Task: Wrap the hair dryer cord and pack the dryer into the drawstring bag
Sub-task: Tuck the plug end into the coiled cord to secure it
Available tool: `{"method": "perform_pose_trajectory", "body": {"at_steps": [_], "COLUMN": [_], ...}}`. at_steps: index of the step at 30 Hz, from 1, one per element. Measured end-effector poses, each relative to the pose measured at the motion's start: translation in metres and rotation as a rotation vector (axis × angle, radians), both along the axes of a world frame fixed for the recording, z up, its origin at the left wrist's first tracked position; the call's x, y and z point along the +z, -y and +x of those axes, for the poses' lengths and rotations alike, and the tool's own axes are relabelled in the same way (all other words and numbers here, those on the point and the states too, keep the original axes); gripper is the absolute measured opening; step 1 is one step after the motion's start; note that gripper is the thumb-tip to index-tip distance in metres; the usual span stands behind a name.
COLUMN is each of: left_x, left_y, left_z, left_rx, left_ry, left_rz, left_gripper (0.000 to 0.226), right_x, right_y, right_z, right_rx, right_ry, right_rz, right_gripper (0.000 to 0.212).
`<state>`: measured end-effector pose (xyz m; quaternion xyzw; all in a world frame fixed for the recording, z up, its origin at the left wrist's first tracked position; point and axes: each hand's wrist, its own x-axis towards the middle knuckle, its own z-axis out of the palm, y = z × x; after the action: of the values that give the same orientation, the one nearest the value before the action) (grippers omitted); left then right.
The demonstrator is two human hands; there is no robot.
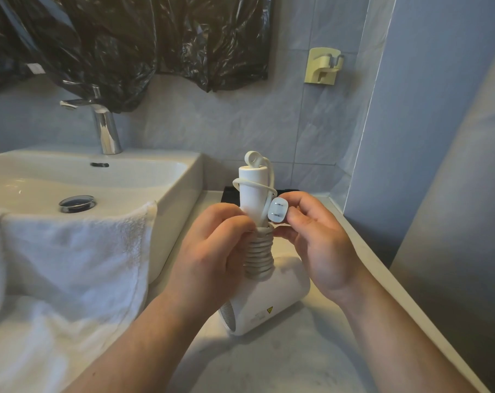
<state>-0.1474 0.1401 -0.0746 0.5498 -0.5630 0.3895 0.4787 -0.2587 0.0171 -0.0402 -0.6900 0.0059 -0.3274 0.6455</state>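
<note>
Curled round the wound coils of the cord [259,256], the left hand [212,248] keeps a tight grip low on the upright handle [250,185], pinning the turns. Further left, a white towel [70,265] hangs over the front rim of the sink [178,194], well apart from the work. The hair dryer [269,302] stands between the two hands near the right edge of the worktop [269,364]. Its barrel appears to rest on the surface, and the handle's long axis points straight up. Just right of the handle, the right hand [317,239] pinches the plug [277,212] in a narrow grip, prongs toward the camera. One loose loop of cord circles the handle's top. The plug sits right beside the handle, so the right hand is the nearer one for tucking it under a turn. A dark flat thing [286,191] lies behind the dryer. Whether it is the bag cannot be told.
</note>
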Motion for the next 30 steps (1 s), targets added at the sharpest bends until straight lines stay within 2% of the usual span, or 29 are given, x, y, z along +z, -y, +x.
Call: {"method": "perform_pose_trajectory", "body": {"at_steps": [3, 7, 13, 16, 20, 25, 28, 30], "left_x": [0.0, 0.005, 0.004, 0.006, 0.004, 0.0, -0.002, -0.003], "left_y": [0.001, 0.001, 0.002, 0.004, 0.005, 0.0, 0.001, 0.002], "left_z": [-0.001, -0.003, -0.009, -0.015, -0.008, -0.003, -0.001, -0.001], "left_rx": [0.001, -0.063, -0.161, -0.144, -0.075, -0.105, -0.05, -0.005], "left_ry": [-0.116, -0.449, -0.521, -0.452, -0.245, -0.248, -0.194, -0.173], "left_rz": [-0.043, -0.056, -0.016, 0.001, -0.023, -0.005, 0.011, 0.014], "left_gripper": [0.02, 0.025, 0.026, 0.032, 0.015, 0.018, 0.008, 0.014], "right_x": [-0.001, -0.002, -0.004, -0.005, -0.006, -0.003, -0.002, -0.001], "right_y": [0.0, -0.002, -0.003, -0.001, -0.001, -0.004, -0.005, -0.006], "right_z": [0.0, 0.001, 0.0, 0.0, 0.003, 0.0, -0.002, -0.002], "right_rx": [-0.008, -0.018, -0.033, -0.051, -0.104, -0.187, -0.243, -0.253], "right_ry": [0.009, 0.001, 0.0, -0.009, -0.007, 0.025, 0.078, 0.104], "right_rz": [-0.024, -0.08, -0.097, -0.091, -0.099, -0.152, -0.158, -0.136], "right_gripper": [0.018, 0.017, 0.025, 0.025, 0.027, 0.028, 0.021, 0.017]}}
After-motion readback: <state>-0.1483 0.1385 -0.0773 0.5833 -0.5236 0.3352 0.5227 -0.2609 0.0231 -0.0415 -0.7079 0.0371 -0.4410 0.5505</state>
